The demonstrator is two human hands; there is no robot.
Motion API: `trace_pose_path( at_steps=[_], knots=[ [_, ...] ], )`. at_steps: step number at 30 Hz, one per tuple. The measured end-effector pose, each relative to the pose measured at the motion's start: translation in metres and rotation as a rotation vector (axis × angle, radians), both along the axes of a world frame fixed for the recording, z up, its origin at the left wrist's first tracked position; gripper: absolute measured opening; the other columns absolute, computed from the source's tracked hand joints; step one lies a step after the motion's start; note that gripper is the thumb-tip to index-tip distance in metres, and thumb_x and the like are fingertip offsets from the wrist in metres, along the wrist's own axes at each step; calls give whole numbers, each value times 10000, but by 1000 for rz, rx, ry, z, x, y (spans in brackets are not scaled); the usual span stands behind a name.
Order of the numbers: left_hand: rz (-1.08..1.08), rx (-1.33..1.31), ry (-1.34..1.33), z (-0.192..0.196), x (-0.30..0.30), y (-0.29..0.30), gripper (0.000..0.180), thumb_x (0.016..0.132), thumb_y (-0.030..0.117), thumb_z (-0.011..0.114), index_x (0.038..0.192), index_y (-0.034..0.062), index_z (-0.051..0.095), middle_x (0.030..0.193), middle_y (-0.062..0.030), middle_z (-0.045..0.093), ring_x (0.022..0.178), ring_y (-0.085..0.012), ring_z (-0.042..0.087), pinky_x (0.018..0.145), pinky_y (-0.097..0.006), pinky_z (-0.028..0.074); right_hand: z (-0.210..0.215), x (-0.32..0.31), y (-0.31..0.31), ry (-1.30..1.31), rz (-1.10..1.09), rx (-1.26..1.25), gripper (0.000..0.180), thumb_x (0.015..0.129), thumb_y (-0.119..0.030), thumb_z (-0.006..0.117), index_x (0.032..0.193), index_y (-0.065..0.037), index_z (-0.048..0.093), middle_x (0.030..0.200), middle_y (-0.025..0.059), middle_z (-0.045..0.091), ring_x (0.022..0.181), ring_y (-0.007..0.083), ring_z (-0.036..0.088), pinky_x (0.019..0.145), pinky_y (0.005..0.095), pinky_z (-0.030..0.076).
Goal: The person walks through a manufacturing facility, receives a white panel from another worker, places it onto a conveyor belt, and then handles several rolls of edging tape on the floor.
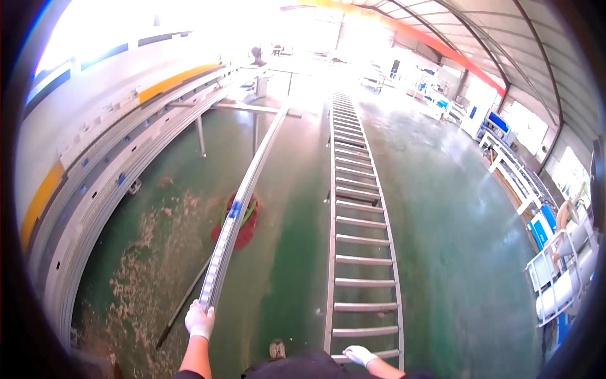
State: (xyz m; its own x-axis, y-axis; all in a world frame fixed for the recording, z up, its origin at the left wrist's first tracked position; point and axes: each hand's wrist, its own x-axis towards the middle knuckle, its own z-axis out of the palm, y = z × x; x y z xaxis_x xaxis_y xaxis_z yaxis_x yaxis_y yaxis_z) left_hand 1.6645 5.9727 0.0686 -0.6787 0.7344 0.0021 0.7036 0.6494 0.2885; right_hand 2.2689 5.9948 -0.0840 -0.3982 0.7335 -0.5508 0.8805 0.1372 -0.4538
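Observation:
My left hand (pixel 200 321), in a white glove, is closed round the near end of a long, pale metal profile (pixel 243 192). The profile reaches far ahead, and its far end lies on a crossbar (pixel 259 109). A blue patch (pixel 235 209) sits partway along it. Low on the right, my gloved right hand (pixel 359 355) has its fingers loosely stretched over the near end of a ladder-like metal roller rack (pixel 364 282). Whether that hand touches a rung cannot be told.
Long profiles (pixel 95 252) line the left wall. A red bundle (pixel 243 227) and a thin dark rod (pixel 183 303) lie on the green floor beneath the held profile. Machines and a white frame (pixel 562 271) stand along the right. A person (pixel 257 57) is far ahead.

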Motion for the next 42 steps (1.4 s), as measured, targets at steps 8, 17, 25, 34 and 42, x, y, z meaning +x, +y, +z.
trace_pose_path(
  at_steps=[8, 17, 25, 34, 42],
  knots=[
    [-73, 46, 7, 5, -27, 418, 691, 909, 468, 615, 1413, 15, 481, 1237, -230, 636, 1082, -391, 665, 933, -473, 534, -112, 36, 149, 134, -801, -236, 238, 957, -250, 572, 835, -103, 715, 743, 153, 694, 766, 306, 714, 658, 461, 549],
    [120, 9, -5, 16, -22, 613, 574, 822, 490, 721, 1158, 40, 603, 1104, -221, 679, 1032, -385, 681, 901, -477, 545, -104, 55, 533, -200, 139, 75, 290, 989, -248, 501, 866, -79, 702, 820, 176, 713, 791, 342, 718, 702, 492, 566],
    [256, -48, 43, 9, -36, 795, 578, 771, 479, 755, 1097, 29, 593, 1024, -200, 671, 953, -387, 677, 854, -492, 540, -20, 0, 1056, 10, -305, 284, 394, 960, -391, 521, 1029, -84, 757, 1087, 185, 722, 1067, 388, 659, 965, 449, 506],
    [95, 6, -28, 37, -84, 1292, 552, 812, 448, 731, 1131, 22, 584, 1072, -200, 682, 972, -381, 690, 864, -485, 560, 71, -107, 1318, 139, -31, 120, 362, 981, -342, 506, 1127, -91, 722, 1135, 136, 727, 1109, 342, 659, 993, 415, 503],
    [21, -48, -108, 37, -123, 1700, 566, 824, 479, 729, 1145, 31, 598, 1083, -194, 703, 1014, -377, 702, 891, -474, 563, 15, -73, 1436, -6, -331, -118, 370, 1027, -324, 507, 1028, -17, 713, 1059, 226, 692, 971, 414, 636, 842, 520, 526]
  ],
)
